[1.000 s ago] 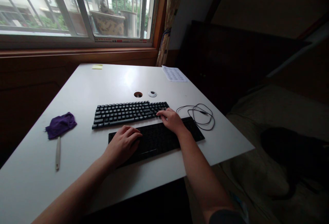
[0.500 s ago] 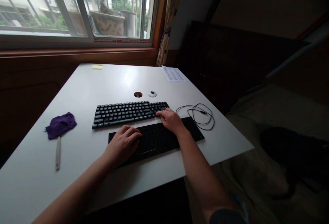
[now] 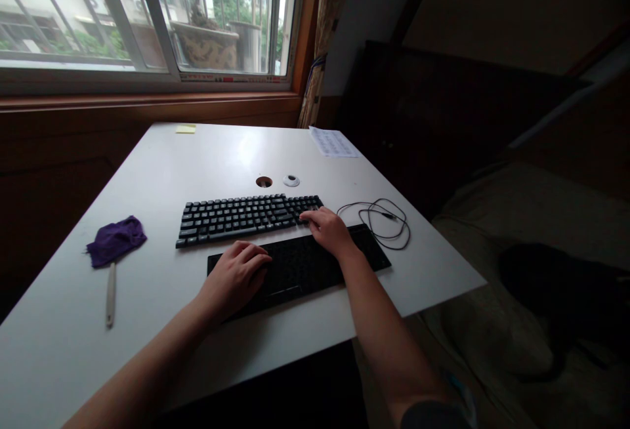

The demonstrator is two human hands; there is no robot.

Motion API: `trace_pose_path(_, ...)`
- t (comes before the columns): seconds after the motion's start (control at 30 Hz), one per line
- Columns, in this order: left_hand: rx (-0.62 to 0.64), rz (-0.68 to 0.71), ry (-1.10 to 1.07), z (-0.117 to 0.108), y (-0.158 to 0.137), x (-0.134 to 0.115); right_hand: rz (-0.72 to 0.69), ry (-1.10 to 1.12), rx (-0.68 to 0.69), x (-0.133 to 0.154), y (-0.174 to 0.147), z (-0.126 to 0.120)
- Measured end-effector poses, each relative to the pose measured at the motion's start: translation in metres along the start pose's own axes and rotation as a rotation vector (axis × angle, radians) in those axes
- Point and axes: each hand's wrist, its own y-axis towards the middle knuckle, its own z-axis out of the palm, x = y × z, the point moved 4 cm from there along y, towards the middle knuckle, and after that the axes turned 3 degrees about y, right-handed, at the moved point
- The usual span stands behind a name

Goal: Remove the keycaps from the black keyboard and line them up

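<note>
A keyboard (image 3: 236,219) with rows of black keys lies on the white table. Directly in front of it is a flat black panel (image 3: 315,265), about as long and shaped like a keyboard casing. My left hand (image 3: 239,271) rests over the panel's left part, fingers loosely bent and apart, gripping nothing that shows. Reaching across the panel, my right hand (image 3: 329,227) has its fingertips at the keyboard's right-hand keys, with the thumb and forefinger close together there. What lies under the right palm is hidden.
A thin black cable (image 3: 394,219) lies coiled at the right. On the left is a purple cloth (image 3: 118,240) on a pale handle (image 3: 110,294). Behind the keyboard are a round table hole (image 3: 264,182) and its white cover (image 3: 291,181). Printed paper (image 3: 335,143) and yellow notes (image 3: 186,129) lie farther back.
</note>
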Motion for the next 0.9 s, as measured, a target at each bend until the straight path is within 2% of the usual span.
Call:
trace_pose_path(0.2, 0.0, 0.0, 0.004, -0.001, 0.0, 0.0, 0.1, -0.04, -0.136, -0.014, -0.002, -0.01)
trace_pose_path(0.33, -0.022, 0.013, 0.0, -0.001, 0.0, 0.0, 0.149, -0.08, -0.17, -0.028, -0.005, -0.013)
trace_pose_path(0.5, -0.021, 0.007, 0.002, 0.0, 0.0, 0.0, 0.131, -0.08, -0.133, -0.037, -0.007, -0.015)
trace_pose_path(0.67, 0.012, -0.005, 0.0, 0.001, 0.0, 0.0, 0.091, -0.099, -0.082, -0.032, -0.007, -0.02)
trace_pose_path(0.9, 0.024, -0.01, -0.001, 0.002, 0.0, 0.002, 0.18, -0.088, -0.027, -0.027, -0.01, -0.019)
